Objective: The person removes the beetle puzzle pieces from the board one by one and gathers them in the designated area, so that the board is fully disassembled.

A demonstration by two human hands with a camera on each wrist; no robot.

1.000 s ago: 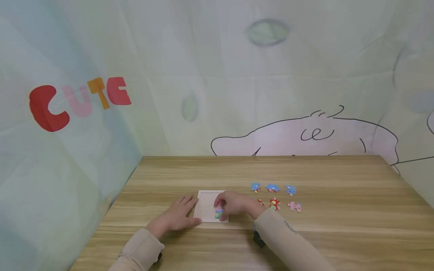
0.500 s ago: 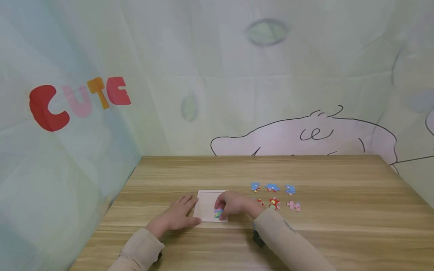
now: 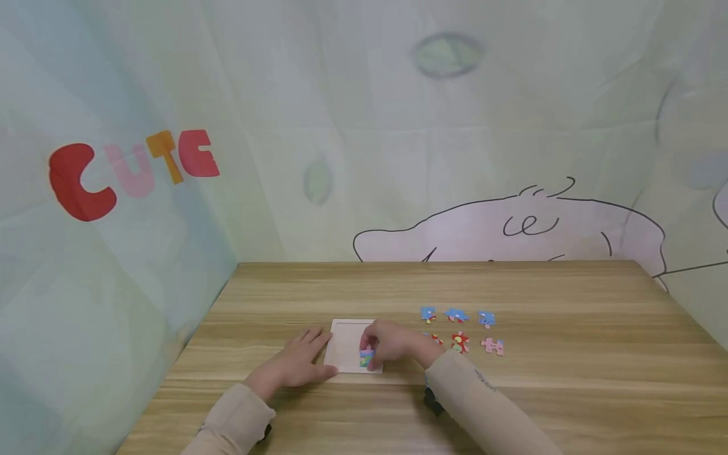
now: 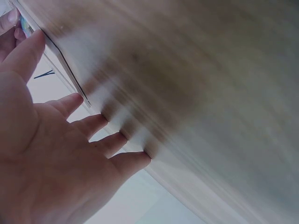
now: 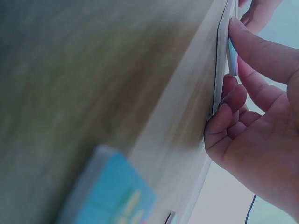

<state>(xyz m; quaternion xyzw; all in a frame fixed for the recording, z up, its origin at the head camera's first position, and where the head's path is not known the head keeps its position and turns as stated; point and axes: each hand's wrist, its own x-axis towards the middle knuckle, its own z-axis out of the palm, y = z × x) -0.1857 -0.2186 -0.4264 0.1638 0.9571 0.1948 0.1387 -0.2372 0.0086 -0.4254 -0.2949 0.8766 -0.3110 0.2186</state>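
A shallow white puzzle tray [image 3: 344, 347] lies on the wooden table. Along its left side rests my left hand [image 3: 296, 361], fingers spread and nearly straight, the thumb at the near left corner. In the left wrist view those fingertips [image 4: 77, 99] touch the tray's edge and the tabletop. My right hand [image 3: 392, 341] pinches a blue, green and pink jigsaw piece [image 3: 366, 359] between thumb and forefinger, inside the tray's near right corner. The right wrist view shows that piece [image 5: 232, 57] edge-on, with the other fingers curled beside the tray; whether it lies fully flat is unclear.
Right of the tray, several loose jigsaw pieces lie in rows, among them a blue one [image 3: 457, 315], a red one [image 3: 461, 342] and a pink one [image 3: 493, 346]. My right forearm partly hides others. A blurred blue piece [image 5: 117, 193] is close to the right wrist camera.
My right fingers shift slightly on the piece, and its pink upper part shows more than half a second ago. The left hand and the tray stay where they were.
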